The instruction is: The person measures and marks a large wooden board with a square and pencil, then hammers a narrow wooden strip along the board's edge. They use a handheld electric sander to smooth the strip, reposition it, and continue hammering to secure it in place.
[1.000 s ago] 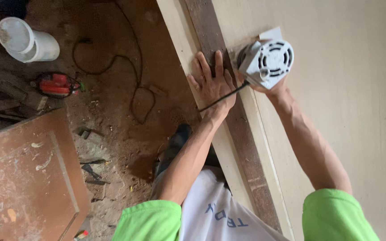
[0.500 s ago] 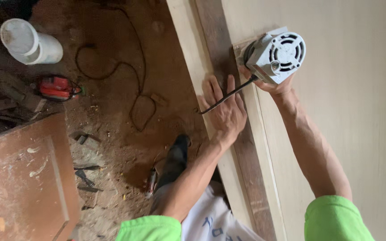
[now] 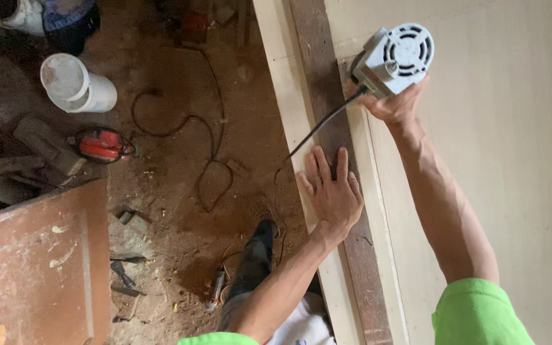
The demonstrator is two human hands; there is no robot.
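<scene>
Your right hand [image 3: 396, 105] is wrapped around the grey power tool [image 3: 396, 59], which sits on the pale panel [image 3: 512, 160] beside the dark wooden strip [image 3: 327, 108]. Your left hand [image 3: 333, 191] lies spread flat on that strip, near the tool's black cord [image 3: 317, 131]. Risk: the cord may snag under the left hand, or the strip may shift. The white bucket [image 3: 76, 83] on the floor lies tipped; its contents cannot be seen.

The power tool [image 3: 396, 59] is pale grey with a black cord [image 3: 319, 126]. Dark brown strip [image 3: 327, 121] on a cream panel [image 3: 493, 128], bright green sleeves [image 3: 477, 313], red tool [image 3: 102, 145] on brown dirt floor [image 3: 180, 191].
</scene>
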